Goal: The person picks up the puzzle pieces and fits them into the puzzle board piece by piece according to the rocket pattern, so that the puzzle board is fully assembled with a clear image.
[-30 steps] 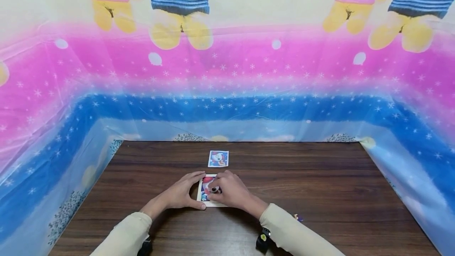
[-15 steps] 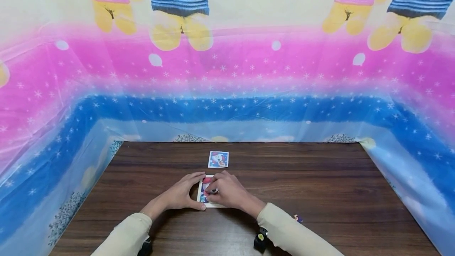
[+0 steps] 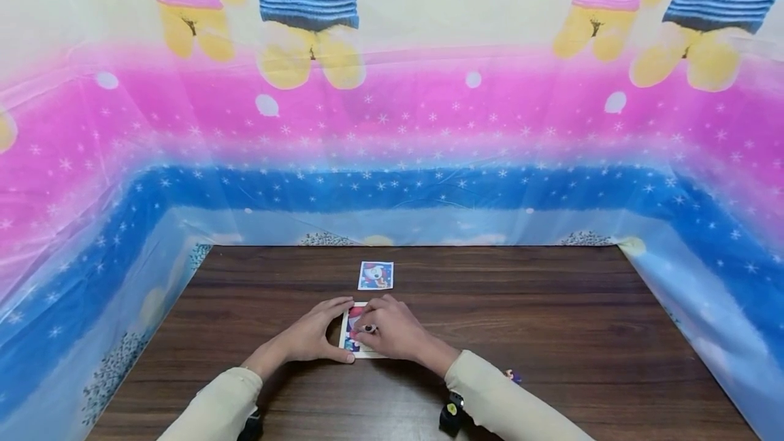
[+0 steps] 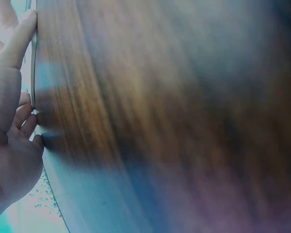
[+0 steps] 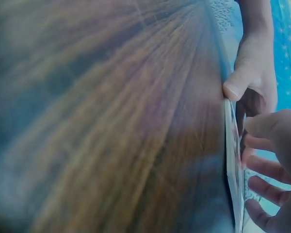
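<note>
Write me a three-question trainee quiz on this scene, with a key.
1. True or false: the left hand touches the left edge of the picture board.
2. The picture card lies: A) in the left hand; B) on top of the board; C) beyond the board.
3. Which hand is over the board's face?

Key: 1. True. 2. C. 3. The right hand.

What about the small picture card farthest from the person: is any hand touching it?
No, the small picture card lies beyond the left hand and the right hand, apart from both.
</note>
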Demonstrator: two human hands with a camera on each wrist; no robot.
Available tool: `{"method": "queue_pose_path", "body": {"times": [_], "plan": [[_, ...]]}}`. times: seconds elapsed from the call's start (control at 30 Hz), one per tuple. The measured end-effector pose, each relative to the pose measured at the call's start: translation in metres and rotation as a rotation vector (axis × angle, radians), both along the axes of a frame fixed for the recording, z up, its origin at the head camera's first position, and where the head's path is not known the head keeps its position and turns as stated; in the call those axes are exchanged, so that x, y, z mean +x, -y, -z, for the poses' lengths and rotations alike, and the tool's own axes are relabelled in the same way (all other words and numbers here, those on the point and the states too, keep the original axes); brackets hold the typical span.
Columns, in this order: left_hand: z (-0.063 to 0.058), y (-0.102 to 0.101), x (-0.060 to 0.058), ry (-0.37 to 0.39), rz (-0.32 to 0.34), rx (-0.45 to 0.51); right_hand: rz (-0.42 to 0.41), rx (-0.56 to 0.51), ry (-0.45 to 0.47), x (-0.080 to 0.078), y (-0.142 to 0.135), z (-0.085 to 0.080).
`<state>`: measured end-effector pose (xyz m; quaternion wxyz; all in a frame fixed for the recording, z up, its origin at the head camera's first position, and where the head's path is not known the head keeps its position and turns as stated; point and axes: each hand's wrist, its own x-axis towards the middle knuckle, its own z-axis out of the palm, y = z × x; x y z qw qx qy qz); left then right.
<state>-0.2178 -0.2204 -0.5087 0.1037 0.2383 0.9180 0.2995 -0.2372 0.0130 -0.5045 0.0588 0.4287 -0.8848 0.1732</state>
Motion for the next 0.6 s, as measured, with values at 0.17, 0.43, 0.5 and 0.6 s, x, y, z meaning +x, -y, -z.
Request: {"method": "queue_pose_path", "body": {"times": [0.17, 0.43, 0.5, 0.6], "plan": [[0.001, -0.001, 0.0, 0.007, -0.009, -0.008, 0.039, -0.121, 0.062, -0.002, -0.014, -0.005], [0.001, -0.002, 0.0, 0.001, -0.012, -0.017, 0.049, -0.27, 0.093, 0.001, -0.058, -0.008], [0.001, -0.002, 0.0, 0.004, -0.016, -0.017, 0.065, -0.28, 0.103, 0.004, -0.071, -0.008], [0.0, -0.002, 0.0, 0.003, -0.019, -0.017, 0.095, -0.289, 0.112, 0.009, -0.088, -0.01]]}}
